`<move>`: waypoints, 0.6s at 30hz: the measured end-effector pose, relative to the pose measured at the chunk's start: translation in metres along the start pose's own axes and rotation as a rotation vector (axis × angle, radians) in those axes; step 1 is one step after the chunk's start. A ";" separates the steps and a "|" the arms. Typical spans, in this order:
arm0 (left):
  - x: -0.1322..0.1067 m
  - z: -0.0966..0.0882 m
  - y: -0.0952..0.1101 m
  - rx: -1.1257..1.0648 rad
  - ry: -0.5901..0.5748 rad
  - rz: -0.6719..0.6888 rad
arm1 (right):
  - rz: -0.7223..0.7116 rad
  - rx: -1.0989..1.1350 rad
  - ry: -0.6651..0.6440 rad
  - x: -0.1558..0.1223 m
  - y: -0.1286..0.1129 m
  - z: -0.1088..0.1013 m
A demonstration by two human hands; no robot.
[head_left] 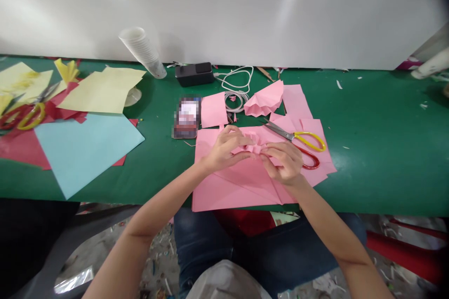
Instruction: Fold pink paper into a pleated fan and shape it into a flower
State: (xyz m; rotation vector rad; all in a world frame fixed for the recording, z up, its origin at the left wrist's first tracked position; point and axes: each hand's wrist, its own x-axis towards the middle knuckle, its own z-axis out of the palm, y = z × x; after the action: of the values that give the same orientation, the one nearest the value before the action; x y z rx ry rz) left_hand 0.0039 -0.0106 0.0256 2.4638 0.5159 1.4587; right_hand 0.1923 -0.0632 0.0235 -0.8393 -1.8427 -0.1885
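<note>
Between my two hands is a small crumpled, folded piece of pink paper (255, 144). My left hand (229, 148) pinches it from the left, thumb below and fingers above. From the right, the fingertips of my right hand (285, 159) grip its other side. Both hands are just over a stack of pink paper sheets (224, 191). Scissors (289, 135) with one yellow and one red handle lie on the pink paper, partly behind my right hand. A pleated pink paper fan (265, 99) rests farther back.
A phone (187, 117), a small pink sheet (213, 110), a white cable (238, 101) and a black box-shaped device (194, 74) lie behind. Stacked paper cups (142, 51) lean at the back left. Blue paper (87, 149), yellow paper (101, 88) and other scissors (31, 116) are at left.
</note>
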 end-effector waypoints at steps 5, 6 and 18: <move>-0.002 0.002 0.000 0.007 -0.019 -0.075 | -0.008 -0.002 0.028 -0.003 0.002 0.002; -0.003 0.002 0.000 -0.001 -0.021 -0.085 | -0.002 -0.002 0.029 -0.003 0.002 0.002; 0.002 0.001 0.004 0.033 0.048 -0.044 | 0.073 0.037 0.043 -0.002 -0.001 0.003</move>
State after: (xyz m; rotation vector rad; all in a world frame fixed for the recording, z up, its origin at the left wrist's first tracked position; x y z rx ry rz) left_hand 0.0070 -0.0136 0.0284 2.4315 0.6046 1.5075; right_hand 0.1899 -0.0632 0.0205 -0.8689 -1.7677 -0.1243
